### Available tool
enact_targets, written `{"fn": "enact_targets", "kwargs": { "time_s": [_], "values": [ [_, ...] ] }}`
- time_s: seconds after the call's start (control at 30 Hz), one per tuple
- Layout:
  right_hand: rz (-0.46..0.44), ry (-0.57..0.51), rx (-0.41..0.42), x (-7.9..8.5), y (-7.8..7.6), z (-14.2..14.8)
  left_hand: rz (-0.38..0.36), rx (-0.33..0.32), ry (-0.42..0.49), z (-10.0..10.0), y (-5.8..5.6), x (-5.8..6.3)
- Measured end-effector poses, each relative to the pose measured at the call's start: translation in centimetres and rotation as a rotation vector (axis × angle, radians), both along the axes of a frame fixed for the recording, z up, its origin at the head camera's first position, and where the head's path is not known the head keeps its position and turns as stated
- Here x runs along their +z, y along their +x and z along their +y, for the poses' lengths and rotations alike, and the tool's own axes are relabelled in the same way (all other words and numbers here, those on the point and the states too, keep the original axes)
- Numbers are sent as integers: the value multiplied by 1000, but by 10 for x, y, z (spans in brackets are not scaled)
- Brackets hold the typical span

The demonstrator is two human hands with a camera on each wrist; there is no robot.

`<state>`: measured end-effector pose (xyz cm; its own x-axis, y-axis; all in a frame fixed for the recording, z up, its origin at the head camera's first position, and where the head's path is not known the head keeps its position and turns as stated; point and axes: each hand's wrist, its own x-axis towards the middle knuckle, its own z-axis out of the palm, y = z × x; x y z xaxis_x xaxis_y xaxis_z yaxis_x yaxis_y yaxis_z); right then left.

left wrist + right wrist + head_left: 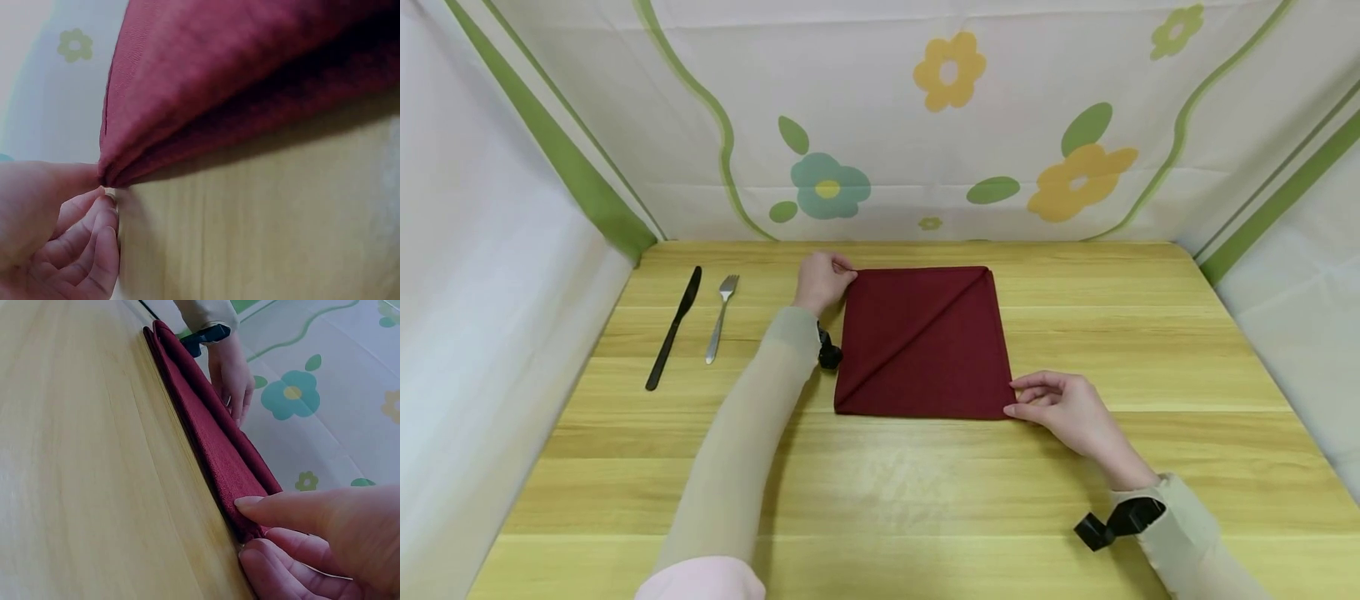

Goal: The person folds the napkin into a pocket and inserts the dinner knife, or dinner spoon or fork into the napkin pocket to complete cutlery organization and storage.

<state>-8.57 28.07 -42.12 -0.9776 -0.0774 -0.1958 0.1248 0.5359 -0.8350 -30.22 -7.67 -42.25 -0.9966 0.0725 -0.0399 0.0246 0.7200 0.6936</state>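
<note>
A dark red cloth napkin (925, 342), folded into a square with a diagonal fold line from its near left to its far right corner, lies on the wooden table. My left hand (823, 282) pinches its far left corner; the left wrist view shows the thumb on the gathered layers of the napkin (187, 87), the fingers curled beneath. At the near right corner, my right hand (1063, 408) pinches the cloth between thumb and fingers. In the right wrist view the right hand (312, 544) grips that corner of the napkin (219, 450), whose stacked layers show along the edge.
A black knife (674, 327) and a silver fork (722, 318) lie side by side on the left of the wooden table (887, 500). White curtains with printed flowers (880, 108) hang behind the table and along both sides.
</note>
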Motion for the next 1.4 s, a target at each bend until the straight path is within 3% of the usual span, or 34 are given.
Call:
{"fn": "enact_targets", "kwargs": {
  "time_s": [0.3, 0.57, 0.87, 1.1, 1.4],
  "values": [
    [-12, -18, 7, -1, -2, 1, -22, -30, -79, 1, 0, 3],
    [-22, -70, 1, -2, -3, 4, -54, -40, -58, -5, 3, 5],
    [-17, -67, 1, -1, -4, 4, -36, -56, -67, -7, 4, 6],
    [59, 33, 1, 0, -2, 5, -19, -67, -67, -7, 5, 7],
    [174, 47, -10, 12, -4, -5, -28, -79, -42, -10, 8, 9]
  ]
}}
